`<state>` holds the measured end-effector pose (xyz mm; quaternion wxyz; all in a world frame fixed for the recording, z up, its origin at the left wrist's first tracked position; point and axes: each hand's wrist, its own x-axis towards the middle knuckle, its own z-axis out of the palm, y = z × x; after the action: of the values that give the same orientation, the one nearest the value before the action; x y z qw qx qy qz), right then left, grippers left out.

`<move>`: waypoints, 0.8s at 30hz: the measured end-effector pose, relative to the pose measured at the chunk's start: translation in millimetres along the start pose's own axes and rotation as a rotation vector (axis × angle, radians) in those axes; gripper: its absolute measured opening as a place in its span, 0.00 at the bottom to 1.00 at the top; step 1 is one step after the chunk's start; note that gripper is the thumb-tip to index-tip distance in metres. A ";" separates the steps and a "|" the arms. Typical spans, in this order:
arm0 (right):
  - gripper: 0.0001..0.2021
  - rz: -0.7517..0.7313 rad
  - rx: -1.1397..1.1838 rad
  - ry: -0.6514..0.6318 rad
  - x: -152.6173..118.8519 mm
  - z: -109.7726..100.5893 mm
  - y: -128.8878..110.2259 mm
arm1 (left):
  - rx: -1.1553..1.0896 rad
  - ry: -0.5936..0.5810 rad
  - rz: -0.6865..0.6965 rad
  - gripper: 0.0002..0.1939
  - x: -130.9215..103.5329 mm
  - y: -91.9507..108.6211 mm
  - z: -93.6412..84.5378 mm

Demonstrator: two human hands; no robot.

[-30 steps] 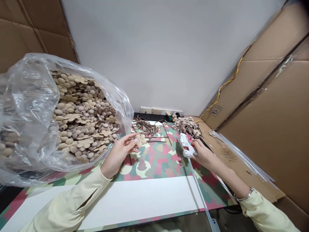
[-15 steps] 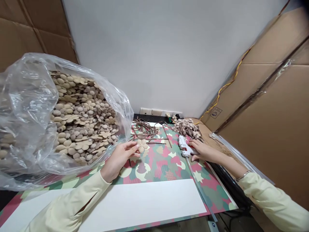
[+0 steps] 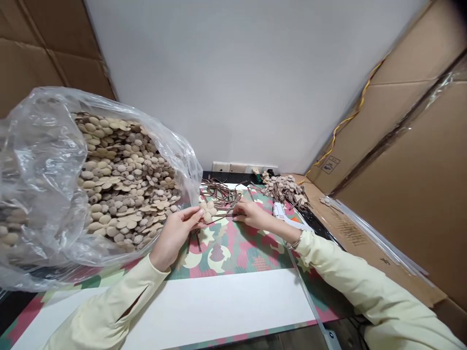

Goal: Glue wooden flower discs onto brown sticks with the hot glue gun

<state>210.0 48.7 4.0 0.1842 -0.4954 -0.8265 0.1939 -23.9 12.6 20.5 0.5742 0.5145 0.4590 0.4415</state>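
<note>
My left hand [image 3: 177, 233] pinches a beige flower-shaped piece [image 3: 207, 212] with rounded petals between thumb and fingers. Just to its right, my right hand [image 3: 251, 215] has its fingertips closed on a thin brown strip [image 3: 222, 217] at the near side of a loose heap of brown strips [image 3: 222, 193]. The fingertips partly hide the strip's end. A white glue gun [image 3: 280, 212] lies on the table beyond my right forearm, partly covered by it; a clear glue stick [image 3: 304, 282] trails from it toward the table's front edge.
An open clear plastic bag [image 3: 47, 160] full of beige flower pieces [image 3: 127, 189] stands on the left. More flower pieces with brown stems [image 3: 286, 188] lie at the back right. A white sheet [image 3: 219, 306] covers the table's front; cardboard [image 3: 412, 160] stands at the right.
My right hand has let go of the glue gun and moved left to the brown strips. My left hand, still holding the flower piece, has shifted slightly left.
</note>
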 end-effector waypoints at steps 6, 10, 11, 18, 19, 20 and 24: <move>0.09 0.103 0.152 -0.080 -8.0 -7.5 -4.7 | -0.063 -0.091 0.024 0.13 -0.4 6.6 -2.3; 0.10 0.116 0.312 -0.117 -34.2 -25.2 -16.1 | -0.144 -0.171 -0.009 0.11 -2.1 12.1 -2.3; 0.10 0.129 0.358 -0.128 -39.6 -28.0 -17.7 | -0.161 -0.174 -0.017 0.10 -2.7 13.2 -1.8; 0.11 0.217 0.686 -0.095 -50.1 -29.2 -29.4 | -0.050 -0.102 0.056 0.13 -10.8 10.6 9.9; 0.10 0.205 0.760 -0.060 -50.4 -28.6 -32.6 | -0.027 -0.085 0.067 0.15 -11.8 9.5 11.4; 0.09 0.195 0.837 -0.029 -50.9 -28.1 -35.7 | -0.010 -0.068 0.073 0.16 -12.5 8.5 12.6; 0.07 0.169 1.054 0.013 -52.7 -26.8 -42.4 | 0.002 -0.006 0.078 0.18 -12.6 7.4 13.8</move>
<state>214.9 -12.9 42.4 0.3968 -0.4016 -0.5729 0.5941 -12.9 -1.7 29.4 0.5572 0.5340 0.4373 0.4616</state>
